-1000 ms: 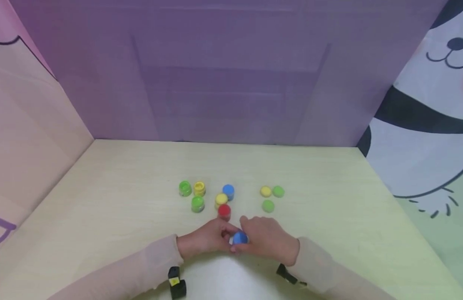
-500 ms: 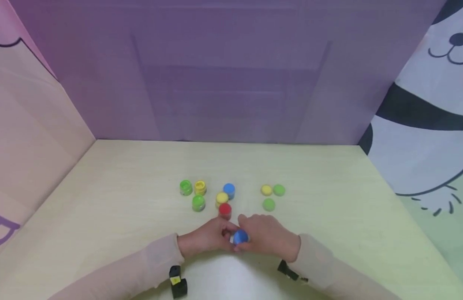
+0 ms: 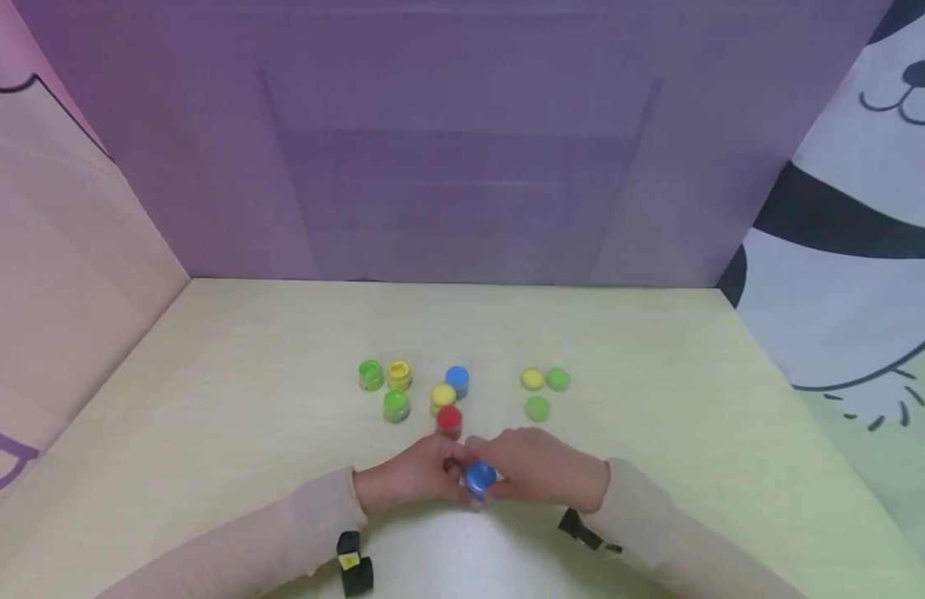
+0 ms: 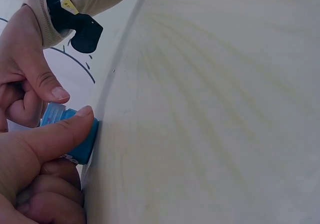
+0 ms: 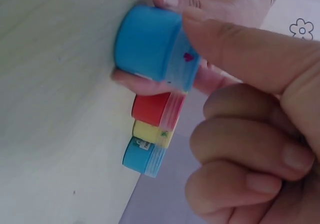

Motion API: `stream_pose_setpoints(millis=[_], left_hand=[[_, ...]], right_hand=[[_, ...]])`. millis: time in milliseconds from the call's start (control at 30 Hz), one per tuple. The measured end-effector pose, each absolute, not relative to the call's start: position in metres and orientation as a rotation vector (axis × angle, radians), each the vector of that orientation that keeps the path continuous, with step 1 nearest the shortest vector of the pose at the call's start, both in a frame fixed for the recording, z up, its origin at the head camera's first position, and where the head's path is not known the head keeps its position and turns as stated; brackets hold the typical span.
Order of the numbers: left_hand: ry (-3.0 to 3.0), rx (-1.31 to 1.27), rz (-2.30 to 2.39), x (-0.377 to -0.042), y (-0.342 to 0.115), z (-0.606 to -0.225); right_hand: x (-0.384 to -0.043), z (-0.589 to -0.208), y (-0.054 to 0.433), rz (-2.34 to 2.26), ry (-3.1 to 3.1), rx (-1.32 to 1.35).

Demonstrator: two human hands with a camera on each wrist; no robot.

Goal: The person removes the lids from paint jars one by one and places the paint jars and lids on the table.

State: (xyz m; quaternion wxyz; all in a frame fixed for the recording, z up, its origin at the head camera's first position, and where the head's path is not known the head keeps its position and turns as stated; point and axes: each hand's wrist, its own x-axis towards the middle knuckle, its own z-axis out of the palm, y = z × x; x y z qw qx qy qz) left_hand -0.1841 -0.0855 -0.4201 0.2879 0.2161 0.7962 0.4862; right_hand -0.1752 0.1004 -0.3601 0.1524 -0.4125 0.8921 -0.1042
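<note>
We see the left hand (image 3: 417, 476) gripping an upright blue jar (image 3: 481, 481) round its body; on the jar's right, the right hand (image 3: 543, 466) curls by its top, whether pinching we cannot tell.

The right hand (image 5: 250, 116) is curling its fingers and resting its thumb on the clear part of a blue jar (image 5: 145, 42), while the left hand (image 5: 232, 7) is pinching that jar. Beyond, a red jar (image 5: 151, 108), a yellow jar (image 5: 148, 130) and another blue jar (image 5: 139, 155) are lining up toward the table's (image 5: 55, 124) far edge.
</note>
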Motion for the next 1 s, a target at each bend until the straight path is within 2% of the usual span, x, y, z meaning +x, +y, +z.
stream_pose_setpoints(millis=[467, 800, 1000], left_hand=[[2.144, 0.539, 1.294, -0.184, -0.086, -0.419], [2.122, 0.586, 1.328, -0.181, -0.087, -0.423], [2.127, 0.604, 1.32, -0.182, -0.086, -0.422]], right_hand=[[-0.174, -0.36, 0.106, -0.269, 2.566, -1.319], [-0.164, -0.364, 0.096, -0.317, 2.708, -0.912], [-0.162, -0.371, 0.096, -0.29, 2.802, -0.845]])
